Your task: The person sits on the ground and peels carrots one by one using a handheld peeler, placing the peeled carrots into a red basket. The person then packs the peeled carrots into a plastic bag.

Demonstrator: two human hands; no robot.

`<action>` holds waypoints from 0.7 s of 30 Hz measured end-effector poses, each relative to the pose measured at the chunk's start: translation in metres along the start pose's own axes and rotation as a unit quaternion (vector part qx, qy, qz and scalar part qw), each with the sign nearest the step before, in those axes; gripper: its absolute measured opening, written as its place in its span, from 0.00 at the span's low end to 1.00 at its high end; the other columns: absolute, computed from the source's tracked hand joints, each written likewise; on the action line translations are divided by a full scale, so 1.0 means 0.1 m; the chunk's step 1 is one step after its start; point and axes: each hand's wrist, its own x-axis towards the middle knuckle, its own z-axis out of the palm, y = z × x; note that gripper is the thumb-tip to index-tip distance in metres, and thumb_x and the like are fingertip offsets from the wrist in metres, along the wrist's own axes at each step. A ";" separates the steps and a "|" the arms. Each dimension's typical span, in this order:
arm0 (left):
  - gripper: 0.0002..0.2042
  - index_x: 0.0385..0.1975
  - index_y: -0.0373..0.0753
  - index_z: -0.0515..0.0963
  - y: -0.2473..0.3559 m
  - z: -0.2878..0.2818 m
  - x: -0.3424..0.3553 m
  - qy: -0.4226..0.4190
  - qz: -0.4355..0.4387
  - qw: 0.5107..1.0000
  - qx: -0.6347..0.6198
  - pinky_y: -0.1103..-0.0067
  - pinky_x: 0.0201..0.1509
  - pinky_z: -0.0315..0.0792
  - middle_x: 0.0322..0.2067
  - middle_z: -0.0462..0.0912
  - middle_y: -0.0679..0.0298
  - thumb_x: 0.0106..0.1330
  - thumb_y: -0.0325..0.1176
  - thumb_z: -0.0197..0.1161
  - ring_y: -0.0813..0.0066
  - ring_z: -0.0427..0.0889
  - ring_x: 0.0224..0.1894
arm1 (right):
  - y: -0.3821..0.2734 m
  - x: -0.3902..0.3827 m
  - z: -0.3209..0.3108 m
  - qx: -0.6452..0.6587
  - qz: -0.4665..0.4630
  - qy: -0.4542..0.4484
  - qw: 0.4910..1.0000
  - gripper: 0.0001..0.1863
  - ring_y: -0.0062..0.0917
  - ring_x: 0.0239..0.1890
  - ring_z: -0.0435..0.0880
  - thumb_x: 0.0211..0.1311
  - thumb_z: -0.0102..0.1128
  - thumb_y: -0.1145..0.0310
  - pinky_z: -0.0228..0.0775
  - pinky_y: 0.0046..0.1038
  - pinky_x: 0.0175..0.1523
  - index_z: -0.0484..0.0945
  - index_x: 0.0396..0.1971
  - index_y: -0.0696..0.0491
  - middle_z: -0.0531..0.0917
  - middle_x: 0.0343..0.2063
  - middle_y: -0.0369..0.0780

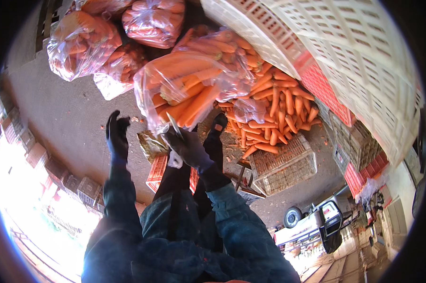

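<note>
My right hand, in a dark glove, is closed around a knife whose pale, thin blade points up and away from me. It is at the near end of a big clear plastic bag full of carrots, close to the bag's gathered film. Something white hangs just below this hand; its kind is unclear. My left hand, gloved too, is raised to the left of the bag with fingers apart and nothing in it. Loose carrots lie heaped right of the bag.
More bags of carrots stand at the far left. Tall white crates rise at the right. A worn crate lies beside the heap, and a red crate is near my legs. Farther right is a parked vehicle.
</note>
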 end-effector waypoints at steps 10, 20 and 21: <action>0.24 0.64 0.38 0.67 -1.61 -0.29 2.29 -0.066 -0.260 0.960 -0.081 0.71 0.65 0.68 0.61 0.73 0.60 0.75 0.45 0.51 0.68 0.75 0.59 | 0.19 -0.09 -0.20 0.172 0.077 -0.019 0.982 0.16 0.13 0.41 0.79 0.64 0.64 0.74 0.72 0.21 0.46 0.80 0.51 0.57 0.85 0.39 0.33; 0.25 0.68 0.37 0.61 -1.85 -0.61 1.56 -0.119 -0.042 0.991 -0.040 0.69 0.68 0.65 0.63 0.70 0.59 0.78 0.45 0.44 0.64 0.71 0.63 | 1.14 -0.85 -0.66 0.592 0.061 0.168 0.786 0.16 0.25 0.46 0.82 0.74 0.47 0.62 0.78 0.27 0.50 0.73 0.54 0.54 0.81 0.46 0.41; 0.25 0.68 0.37 0.60 -1.86 -0.52 1.39 -0.144 0.019 0.989 0.010 0.69 0.68 0.65 0.63 0.69 0.59 0.78 0.45 0.43 0.64 0.71 0.63 | 1.28 -0.99 -0.81 0.632 0.034 0.210 0.745 0.17 0.26 0.47 0.81 0.74 0.47 0.61 0.78 0.28 0.51 0.72 0.55 0.54 0.80 0.47 0.41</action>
